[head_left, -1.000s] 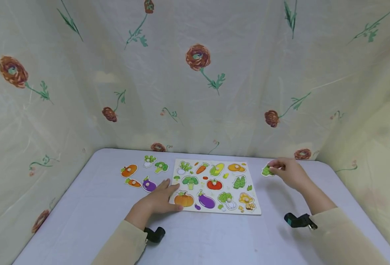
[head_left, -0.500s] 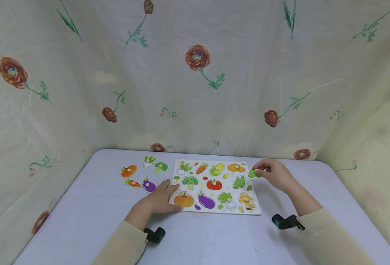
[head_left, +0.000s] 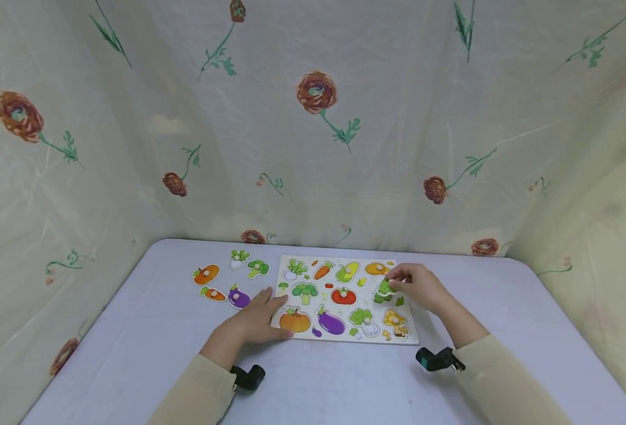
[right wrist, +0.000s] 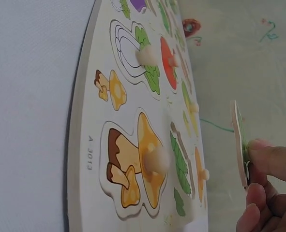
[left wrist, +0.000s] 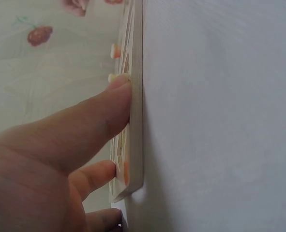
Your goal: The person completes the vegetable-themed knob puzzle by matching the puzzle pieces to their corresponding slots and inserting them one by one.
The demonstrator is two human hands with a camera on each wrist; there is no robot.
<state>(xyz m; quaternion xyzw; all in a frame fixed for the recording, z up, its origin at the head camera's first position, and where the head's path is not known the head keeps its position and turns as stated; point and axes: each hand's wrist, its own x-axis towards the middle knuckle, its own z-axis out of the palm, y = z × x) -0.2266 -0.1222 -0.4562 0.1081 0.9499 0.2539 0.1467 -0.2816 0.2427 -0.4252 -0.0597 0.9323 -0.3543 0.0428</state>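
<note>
My right hand (head_left: 421,288) pinches a green leafy-looking puzzle piece (head_left: 385,288) by its back. The piece hangs over the green vegetable picture near the right side of the white vegetable puzzle board (head_left: 411,340). In the right wrist view the piece (right wrist: 239,145) stands upright in the frame, apart from the board; its printed face is mostly hidden. My left hand (head_left: 260,317) rests on the board's lower left corner with its fingers spread. The left wrist view has the thumb (left wrist: 114,104) against the board's edge. Knobbed mushroom (right wrist: 155,162), tomato (head_left: 344,296) and cabbage (head_left: 364,321) pieces sit in the board.
Left of the board lie loose pieces: a pumpkin (head_left: 206,274), a radish (head_left: 238,258), a broccoli (head_left: 258,268), a carrot (head_left: 213,293) and an eggplant (head_left: 238,297). A flowered curtain (head_left: 313,177) rises behind the table (head_left: 334,383).
My right hand has carried the green piece leftward, from the table right of the board to over the board's right part. The left hand stays in place.
</note>
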